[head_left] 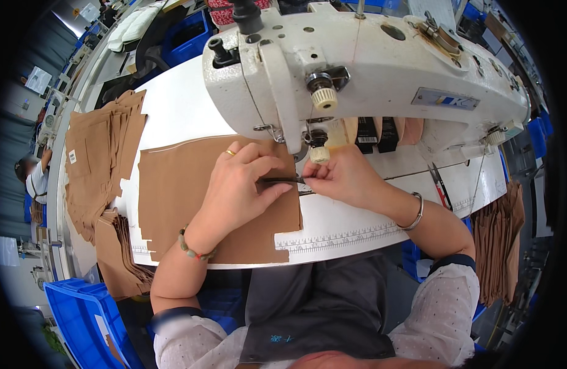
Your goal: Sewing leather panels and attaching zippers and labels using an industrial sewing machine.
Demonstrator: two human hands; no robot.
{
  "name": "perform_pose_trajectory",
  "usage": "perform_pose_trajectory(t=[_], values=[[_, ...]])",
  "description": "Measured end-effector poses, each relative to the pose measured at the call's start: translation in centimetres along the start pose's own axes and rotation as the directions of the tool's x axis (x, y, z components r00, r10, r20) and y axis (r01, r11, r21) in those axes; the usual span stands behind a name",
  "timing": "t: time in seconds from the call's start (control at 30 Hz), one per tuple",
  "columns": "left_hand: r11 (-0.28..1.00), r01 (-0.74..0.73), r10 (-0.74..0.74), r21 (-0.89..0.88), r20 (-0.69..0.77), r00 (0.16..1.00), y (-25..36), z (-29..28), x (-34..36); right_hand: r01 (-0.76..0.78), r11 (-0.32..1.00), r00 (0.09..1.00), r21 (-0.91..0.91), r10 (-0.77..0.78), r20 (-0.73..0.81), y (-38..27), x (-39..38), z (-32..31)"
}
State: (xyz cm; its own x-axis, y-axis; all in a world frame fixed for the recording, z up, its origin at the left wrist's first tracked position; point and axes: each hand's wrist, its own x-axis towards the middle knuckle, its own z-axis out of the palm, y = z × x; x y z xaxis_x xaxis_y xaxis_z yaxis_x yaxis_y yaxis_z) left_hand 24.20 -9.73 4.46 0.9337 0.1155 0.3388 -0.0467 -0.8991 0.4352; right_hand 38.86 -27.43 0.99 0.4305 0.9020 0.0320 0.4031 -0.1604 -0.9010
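Observation:
A thin dark strip runs between my two hands, just in front of the needle area of a white sewing machine. My left hand pinches its left part between thumb and fingers, above a flat brown fabric piece. The strip's right end is in the closed fingertips of my right hand, beside the presser foot area. What kind of strip it is I cannot make out. The brown piece lies flat on the white table, its right edge near the needle, which the machine head and my hands partly hide.
Stacked brown fabric pieces lie at the left, more hanging over the edge. Black labels sit under the machine arm. Thread snips lie to the right. Brown pieces hang at far right; a blue crate stands lower left.

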Motion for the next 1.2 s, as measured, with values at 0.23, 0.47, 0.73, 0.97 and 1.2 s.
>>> perform_pose_trajectory(t=[0.23, 0.47, 0.73, 0.97, 1.2], values=[[0.970, -0.066, 0.088, -0.234, 0.086, 0.992, -0.1, 0.6, -0.8, -0.075, 0.984, 0.982, 0.159, 0.046, 0.182, -0.6, -0.5, 0.1], [0.865, 0.201, -0.093, -0.459, 0.248, 0.964, 0.7, -5.7, -1.5, 0.737, 0.561, 0.675, -0.377, -0.598, 0.431, -1.7, -2.1, 0.9], [0.753, 0.019, 0.287, -0.658, 0.354, 0.890, 4.9, -3.8, -4.6, 0.725, 0.529, 0.662, -0.442, -0.713, 0.233, -0.5, -1.8, 2.4], [0.799, 0.019, 0.348, -0.601, 0.488, 0.801, 6.3, -0.8, -5.8, 0.699, 0.677, 0.714, -0.231, -0.679, 0.171, -0.4, -0.9, 2.0], [0.779, 0.306, 0.040, -0.547, 0.530, 0.847, 3.4, -0.6, -2.7, 0.570, 0.818, 0.813, -0.078, -0.575, -0.088, -1.4, -0.7, 2.1]])
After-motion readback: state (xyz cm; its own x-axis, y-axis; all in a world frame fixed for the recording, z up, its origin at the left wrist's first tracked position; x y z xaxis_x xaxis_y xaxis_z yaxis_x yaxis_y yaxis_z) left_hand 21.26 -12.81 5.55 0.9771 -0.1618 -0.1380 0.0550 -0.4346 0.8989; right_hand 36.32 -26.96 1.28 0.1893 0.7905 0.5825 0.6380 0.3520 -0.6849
